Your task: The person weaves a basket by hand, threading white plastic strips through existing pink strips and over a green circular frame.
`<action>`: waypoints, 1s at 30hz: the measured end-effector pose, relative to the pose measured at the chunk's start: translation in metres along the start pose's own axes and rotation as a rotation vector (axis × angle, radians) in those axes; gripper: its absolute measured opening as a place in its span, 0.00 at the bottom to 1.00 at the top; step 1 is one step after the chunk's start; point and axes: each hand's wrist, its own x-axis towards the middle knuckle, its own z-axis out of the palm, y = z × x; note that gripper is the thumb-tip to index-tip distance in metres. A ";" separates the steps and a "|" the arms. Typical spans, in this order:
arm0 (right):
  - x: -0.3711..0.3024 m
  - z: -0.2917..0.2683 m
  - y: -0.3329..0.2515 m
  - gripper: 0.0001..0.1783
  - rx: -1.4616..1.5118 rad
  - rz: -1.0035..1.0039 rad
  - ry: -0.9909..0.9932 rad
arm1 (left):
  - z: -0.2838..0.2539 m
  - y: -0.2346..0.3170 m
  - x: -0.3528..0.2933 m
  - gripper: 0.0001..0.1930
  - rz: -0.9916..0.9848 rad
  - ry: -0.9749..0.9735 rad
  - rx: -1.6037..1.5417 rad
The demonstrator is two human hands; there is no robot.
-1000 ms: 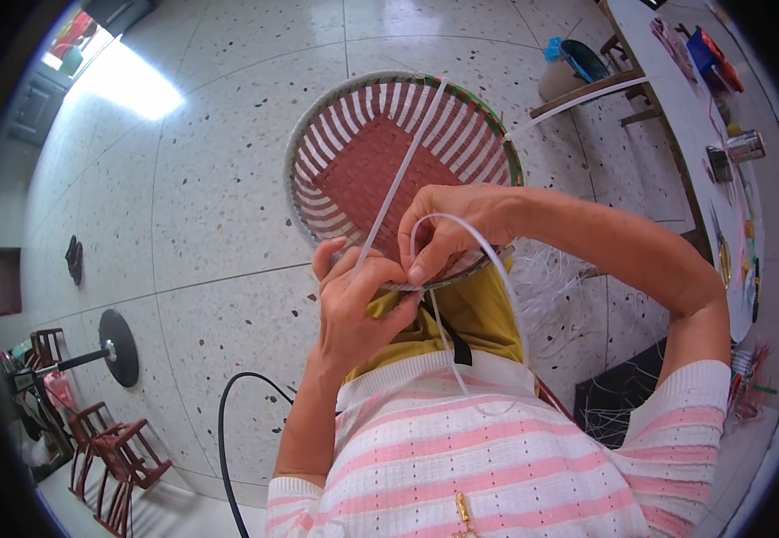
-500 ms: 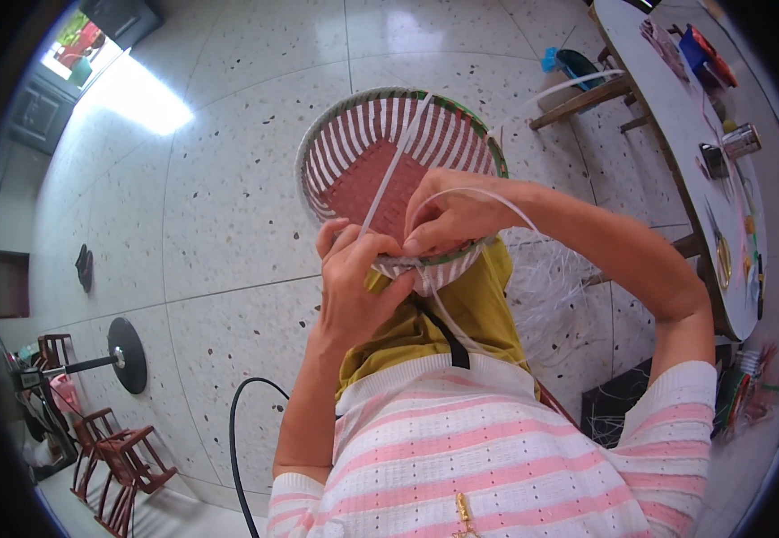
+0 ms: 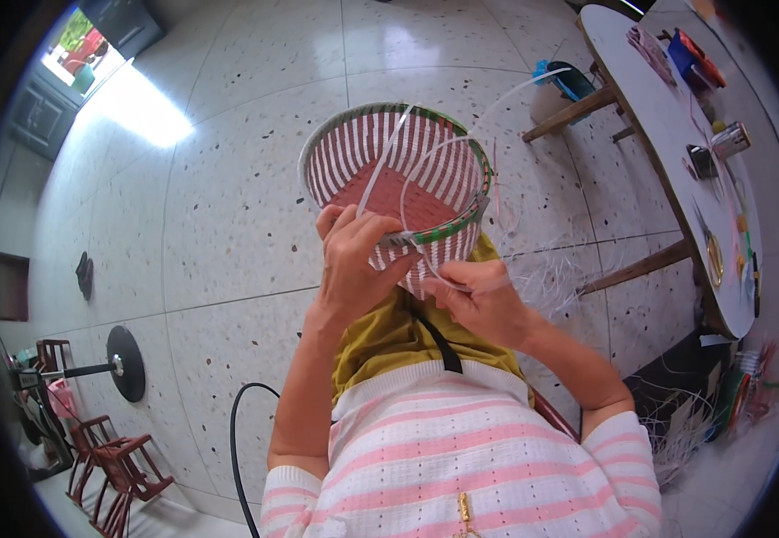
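Note:
A round woven basket [image 3: 396, 117] with red-and-white striped walls and a red base rests tilted against my lap. Green binding covers part of its rim. My left hand [image 3: 354, 260] grips the near rim, fingers inside and thumb outside. From beside its fingers a flat white strip [image 3: 384, 168] runs across the opening to the far rim. Below the near rim, outside the basket, my right hand [image 3: 477, 291] pinches a white strap [image 3: 434, 268] that comes over the rim. A thin white loop of strap [image 3: 412, 170] arcs up through the basket opening and off to the upper right.
On the right stands a white table [image 3: 623, 54] with scissors [image 3: 714, 255], a tin can [image 3: 730, 141] and a blue container [image 3: 692, 61]. A bin [image 3: 551, 100] is beside it. Loose white strips [image 3: 546, 287] litter the floor. Small wooden chairs [image 3: 125, 462] stand lower left.
My right hand has moved from inside the near rim down and outside, drawing the strap with it. The strap's loop now passes through the basket opening. My left hand stays on the rim.

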 end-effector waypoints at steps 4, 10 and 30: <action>0.006 0.016 -0.020 0.08 0.445 0.160 0.201 | 0.014 -0.005 -0.010 0.15 0.042 0.094 0.060; 0.021 0.027 -0.001 0.06 0.175 -0.203 0.510 | 0.017 -0.003 -0.008 0.13 0.048 0.136 0.042; -0.161 -0.151 -0.094 0.21 1.332 -0.469 0.501 | 0.027 -0.007 0.014 0.15 -0.083 0.252 0.083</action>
